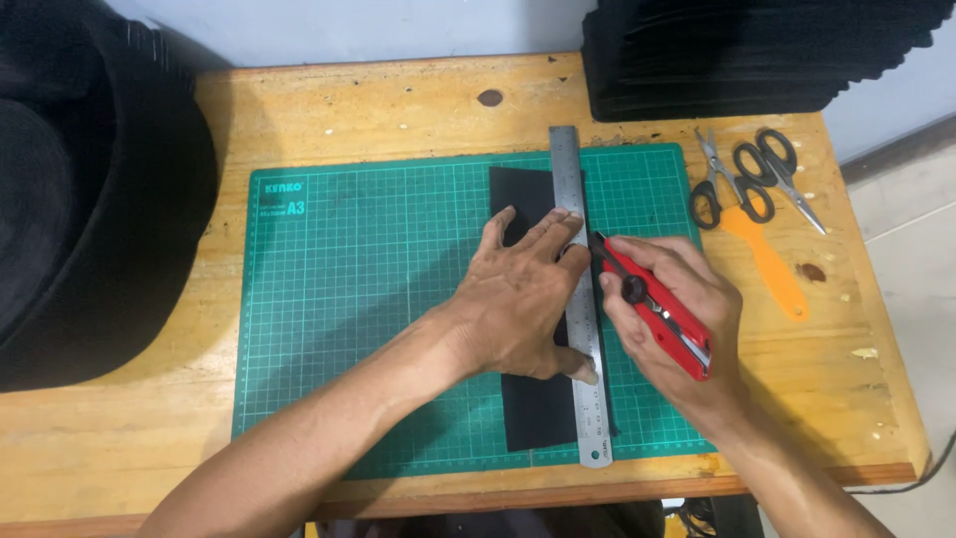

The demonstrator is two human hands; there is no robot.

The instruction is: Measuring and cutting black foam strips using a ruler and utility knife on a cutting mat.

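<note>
A green cutting mat (368, 299) lies on a wooden table (398, 105). A black strip of material (538, 413) lies upright on the mat's right half. Along its right edge rests a steel ruler (570, 169). My left hand (523, 299) presses flat on the strip and ruler, fingers spread. My right hand (677, 319) grips a red utility knife (657, 309), its tip against the ruler's right edge about midway along.
Two pairs of black-handled scissors (777, 169) and an orange-handled tool (767, 264) lie at the table's right. A stack of black pieces (737, 55) stands at the back right. A large black fabric mass (90, 189) covers the left.
</note>
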